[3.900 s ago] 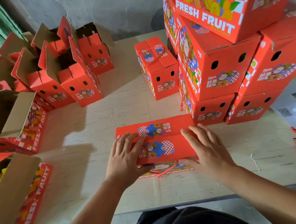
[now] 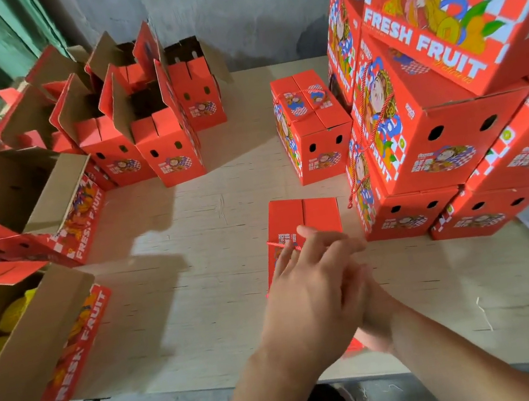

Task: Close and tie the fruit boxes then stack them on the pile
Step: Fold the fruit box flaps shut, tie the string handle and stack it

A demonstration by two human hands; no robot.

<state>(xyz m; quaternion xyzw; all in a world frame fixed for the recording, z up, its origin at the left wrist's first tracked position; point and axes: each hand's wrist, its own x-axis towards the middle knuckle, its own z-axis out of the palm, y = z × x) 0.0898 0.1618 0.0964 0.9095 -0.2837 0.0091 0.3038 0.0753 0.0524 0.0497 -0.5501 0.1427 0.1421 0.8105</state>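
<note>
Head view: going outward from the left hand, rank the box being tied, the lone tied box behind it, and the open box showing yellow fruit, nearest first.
Measured from the left hand:
1. Box being tied, directly under the fingers, at the table's centre.
2. Lone tied box, farther back, beside the stacked pile.
3. Open box showing yellow fruit, far left, at the table's near edge.

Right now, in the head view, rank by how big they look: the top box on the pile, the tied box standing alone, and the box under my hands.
1. Top box on the pile, though nearness inflates it.
2. Tied box standing alone.
3. Box under the hands, partly hidden, so its rank is unsure.
</note>
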